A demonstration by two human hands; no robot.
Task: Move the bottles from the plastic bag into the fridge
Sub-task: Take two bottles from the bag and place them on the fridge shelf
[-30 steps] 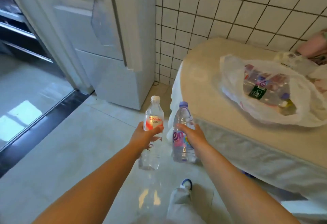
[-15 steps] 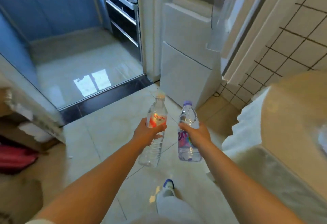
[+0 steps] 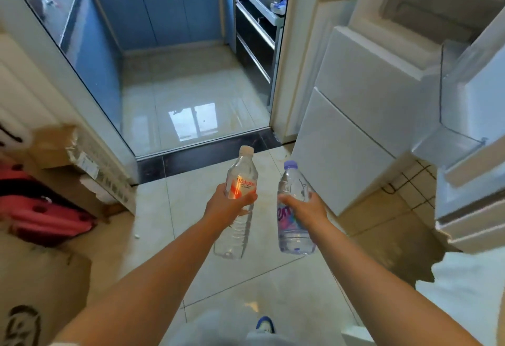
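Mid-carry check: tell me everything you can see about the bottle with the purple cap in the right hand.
The purple-capped bottle is clear plastic with a rounded shoulder, a pink, purple and blue printed label around its middle and a ribbed base. It looks filled with clear liquid, cap on. It is held roughly upright, leaning slightly left, above the tiled floor, with the open fridge to its right. The right hand wraps its middle, covering part of the label; nothing else touches it.

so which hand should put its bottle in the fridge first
Probably the right hand: its purple-capped bottle is on the side nearer the open fridge and its door shelf. The left hand, with the red-labelled bottle, would have to cross over.
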